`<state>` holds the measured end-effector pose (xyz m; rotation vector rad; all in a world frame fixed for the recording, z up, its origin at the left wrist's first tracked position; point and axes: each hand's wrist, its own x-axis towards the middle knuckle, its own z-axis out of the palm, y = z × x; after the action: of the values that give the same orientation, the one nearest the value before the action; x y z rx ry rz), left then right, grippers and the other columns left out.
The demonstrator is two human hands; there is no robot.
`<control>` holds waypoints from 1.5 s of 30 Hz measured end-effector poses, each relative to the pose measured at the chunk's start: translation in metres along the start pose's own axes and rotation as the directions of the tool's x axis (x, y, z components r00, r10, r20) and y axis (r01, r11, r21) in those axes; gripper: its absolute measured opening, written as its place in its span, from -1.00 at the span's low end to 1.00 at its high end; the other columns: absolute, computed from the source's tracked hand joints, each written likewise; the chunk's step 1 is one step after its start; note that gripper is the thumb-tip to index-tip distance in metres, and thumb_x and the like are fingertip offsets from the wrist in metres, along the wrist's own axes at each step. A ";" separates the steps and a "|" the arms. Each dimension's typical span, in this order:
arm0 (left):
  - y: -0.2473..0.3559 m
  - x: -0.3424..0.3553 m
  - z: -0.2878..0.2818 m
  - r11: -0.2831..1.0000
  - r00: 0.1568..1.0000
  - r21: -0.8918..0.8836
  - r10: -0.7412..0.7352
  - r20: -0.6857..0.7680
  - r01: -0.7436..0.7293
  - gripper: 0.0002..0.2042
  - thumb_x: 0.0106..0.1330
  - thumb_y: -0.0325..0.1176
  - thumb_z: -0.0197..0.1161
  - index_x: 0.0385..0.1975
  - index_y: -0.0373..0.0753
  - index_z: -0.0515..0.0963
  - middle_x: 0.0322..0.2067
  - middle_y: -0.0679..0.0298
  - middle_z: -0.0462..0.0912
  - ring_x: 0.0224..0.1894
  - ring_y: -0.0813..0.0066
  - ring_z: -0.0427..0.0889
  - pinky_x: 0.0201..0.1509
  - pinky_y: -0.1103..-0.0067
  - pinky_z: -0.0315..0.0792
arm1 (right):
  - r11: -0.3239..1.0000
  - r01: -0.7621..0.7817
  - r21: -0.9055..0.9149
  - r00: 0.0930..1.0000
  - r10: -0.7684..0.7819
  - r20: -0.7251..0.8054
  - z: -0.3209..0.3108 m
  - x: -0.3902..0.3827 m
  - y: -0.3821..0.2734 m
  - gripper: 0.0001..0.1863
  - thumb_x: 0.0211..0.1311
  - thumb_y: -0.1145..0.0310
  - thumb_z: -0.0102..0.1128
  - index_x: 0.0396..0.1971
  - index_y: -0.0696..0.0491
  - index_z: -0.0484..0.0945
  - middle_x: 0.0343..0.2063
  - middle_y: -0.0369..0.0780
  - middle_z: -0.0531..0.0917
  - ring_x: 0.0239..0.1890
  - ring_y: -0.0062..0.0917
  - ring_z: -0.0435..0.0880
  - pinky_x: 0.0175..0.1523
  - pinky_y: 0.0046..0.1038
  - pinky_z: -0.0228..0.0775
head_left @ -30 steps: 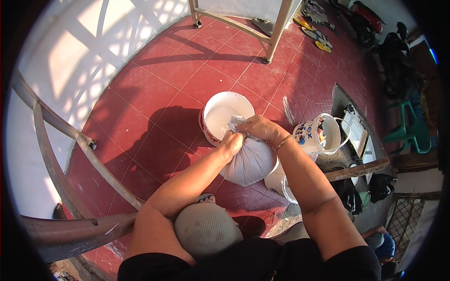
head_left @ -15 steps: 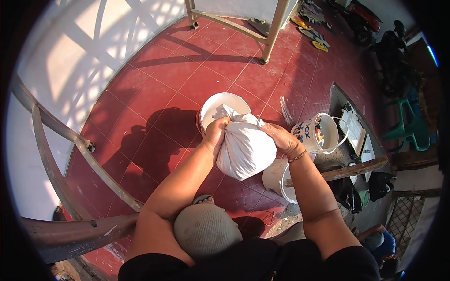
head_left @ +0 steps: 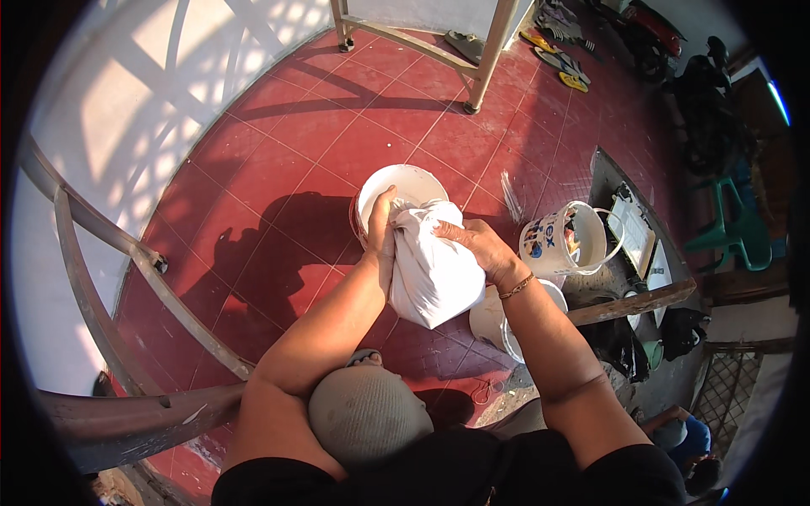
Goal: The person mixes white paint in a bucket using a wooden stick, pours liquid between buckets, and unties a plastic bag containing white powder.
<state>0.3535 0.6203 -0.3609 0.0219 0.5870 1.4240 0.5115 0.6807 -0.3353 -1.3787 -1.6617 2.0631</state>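
A bulging white bag point(head_left: 437, 278), its neck gathered and twisted, hangs between my two hands just at the near rim of a white bucket point(head_left: 371, 187). My left hand point(head_left: 381, 226) presses along the bag's left side, fingers pointing up beside the neck and partly over the bucket. On the other side my right hand point(head_left: 479, 249) grips the bag near the gathered top, thumb and fingers on the folds. What fills the bag is hidden. The bucket stands on the red floor tiles, its inside pale and partly covered by the bag.
A printed white pail point(head_left: 540, 244) and another white bucket point(head_left: 489, 316) stand to the right. Past them are a wooden plank point(head_left: 641, 302), a paint tray point(head_left: 631, 232) and a green chair point(head_left: 732, 232). A metal frame point(head_left: 93, 282) borders the left. A person point(head_left: 688, 438) is at lower right.
My right hand has shifted left to the bag's neck. My left hand's fingers, earlier closed on the neck, now extend upward along its side. The bag hangs slightly lower and further left.
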 end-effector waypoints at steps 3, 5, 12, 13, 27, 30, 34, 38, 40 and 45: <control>0.001 -0.007 0.011 0.992 0.996 0.091 0.093 0.003 -0.093 -0.27 0.18 0.30 -0.02 0.02 -0.33 0.43 -0.17 0.05 0.59 -0.16 0.23 0.61 -0.07 0.39 0.52 | 0.996 0.001 0.090 0.996 0.008 -0.091 -0.002 0.000 0.001 -0.29 -0.07 -0.11 0.43 -0.28 0.36 0.59 -0.41 -0.09 0.66 -0.36 -0.48 0.66 -0.25 -0.51 0.50; -0.001 -0.011 0.013 0.997 0.996 0.075 -0.016 0.085 0.010 -0.12 0.09 0.47 -0.03 0.07 -0.33 0.39 -0.12 0.06 0.58 -0.09 0.24 0.61 0.01 0.40 0.51 | 0.986 0.056 0.159 0.990 -0.034 -0.138 -0.009 0.002 0.003 -0.33 -0.05 -0.06 0.44 -0.30 0.36 0.59 -0.44 -0.09 0.67 -0.39 -0.48 0.67 -0.30 -0.53 0.49; 0.000 -0.024 -0.003 0.997 0.970 0.048 -0.063 0.235 0.053 -0.12 0.02 0.34 0.24 0.17 -0.30 0.30 0.01 0.11 0.52 0.02 0.24 0.56 0.09 0.39 0.49 | 0.898 0.196 0.394 0.965 -0.105 -0.239 0.010 -0.016 -0.025 -0.50 0.11 0.11 0.37 -0.24 0.32 0.59 -0.35 -0.14 0.67 -0.34 -0.51 0.66 -0.27 -0.53 0.48; 0.000 -0.026 -0.007 0.993 0.967 0.065 -0.110 0.229 0.097 -0.12 -0.02 0.29 0.31 0.17 -0.29 0.29 0.01 0.11 0.52 0.03 0.24 0.55 0.10 0.39 0.48 | 0.898 0.197 0.394 0.965 -0.107 -0.240 0.012 -0.014 -0.026 -0.50 0.11 0.11 0.37 -0.24 0.32 0.59 -0.35 -0.14 0.67 -0.34 -0.51 0.66 -0.27 -0.53 0.48; 0.003 -0.016 -0.003 0.972 0.970 0.089 -0.225 0.089 0.217 -0.59 0.04 -0.30 0.22 -0.10 -0.35 0.46 -0.31 0.12 0.63 -0.35 0.31 0.67 -0.19 0.42 0.59 | 0.967 0.162 0.198 0.964 -0.112 -0.242 0.014 -0.010 -0.015 -0.70 0.18 0.28 0.30 -0.35 0.28 0.62 -0.45 -0.21 0.68 -0.45 -0.66 0.61 -0.39 -0.57 0.44; 0.001 -0.004 -0.013 0.985 0.979 0.071 -0.167 0.115 0.160 -0.68 0.08 -0.30 0.15 -0.21 -0.36 0.52 -0.36 0.12 0.64 -0.36 0.33 0.67 -0.19 0.44 0.59 | 0.944 0.206 0.259 0.960 -0.143 -0.241 0.015 -0.009 -0.009 -0.70 0.20 0.27 0.28 -0.34 0.28 0.62 -0.46 -0.23 0.67 -0.48 -0.68 0.60 -0.42 -0.60 0.41; -0.004 0.005 -0.013 0.973 0.967 0.044 -0.232 0.110 0.228 -0.72 0.13 -0.30 0.05 -0.30 -0.36 0.56 -0.39 0.13 0.65 -0.35 0.34 0.66 -0.18 0.47 0.57 | 0.970 0.150 0.193 0.957 -0.094 -0.274 0.010 -0.008 0.008 -0.64 0.23 0.18 0.24 -0.42 0.25 0.60 -0.62 -0.33 0.57 -0.63 -0.73 0.46 -0.56 -0.61 0.25; -0.008 0.012 -0.018 0.968 0.968 0.094 -0.239 0.073 0.232 -0.72 0.14 -0.30 0.01 -0.31 -0.35 0.57 -0.39 0.14 0.65 -0.34 0.36 0.65 -0.18 0.51 0.55 | 0.969 0.198 0.144 0.946 -0.151 -0.287 0.004 -0.005 0.022 -0.46 0.21 -0.05 0.18 -0.56 0.23 0.58 -0.74 -0.31 0.48 -0.69 -0.69 0.39 -0.58 -0.56 0.21; -0.011 0.013 -0.017 0.975 0.975 0.100 -0.208 0.080 0.200 -0.72 0.16 -0.28 0.03 -0.29 -0.34 0.56 -0.38 0.15 0.64 -0.34 0.37 0.65 -0.19 0.51 0.55 | 0.991 0.127 0.037 0.946 -0.109 -0.305 0.000 -0.001 0.025 -0.38 0.21 -0.13 0.15 -0.61 0.25 0.57 -0.77 -0.27 0.47 -0.69 -0.65 0.39 -0.57 -0.51 0.22; -0.008 -0.003 0.016 0.991 0.968 0.078 -0.121 0.220 0.106 -0.55 0.24 0.05 0.15 -0.16 -0.26 0.48 -0.32 0.18 0.62 -0.32 0.42 0.65 -0.22 0.49 0.57 | 0.973 0.085 -0.215 0.944 -0.148 -0.295 -0.001 0.006 0.023 -0.22 0.21 -0.25 0.03 -0.71 0.30 0.54 -0.77 -0.10 0.48 -0.64 -0.42 0.49 -0.42 -0.32 0.33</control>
<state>0.3676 0.6212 -0.3485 0.1964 0.4412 1.2696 0.5175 0.6767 -0.3578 -1.5279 -1.7978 1.5544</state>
